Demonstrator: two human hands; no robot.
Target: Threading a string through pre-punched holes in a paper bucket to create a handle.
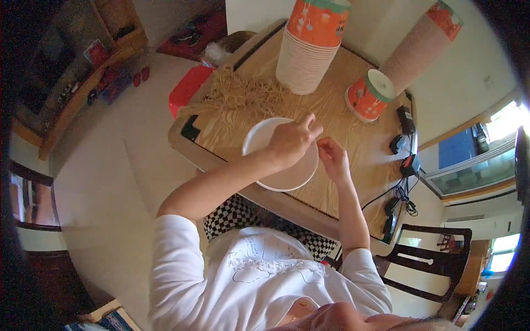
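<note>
A white round paper tub (259, 132) stands near the front edge of the table, its open mouth facing up. My left hand (292, 142) reaches across the mouth, fingers curled together over the far right rim. Close beside it, just outside the right rim, my right hand (335, 160) is closed in a pinch. Whatever lies between the fingertips of either hand is too small to make out. Behind the tub lies a loose heap of brown raffia-like twine (243, 95).
A tall stack of orange-and-white paper tubs (309, 60) rises at the back; another stack (422, 49) leans right of it. A single orange tub (371, 96) sits upside down nearby. Black adapters and cables (408, 165) line the right edge. A red box (190, 85) is at the left.
</note>
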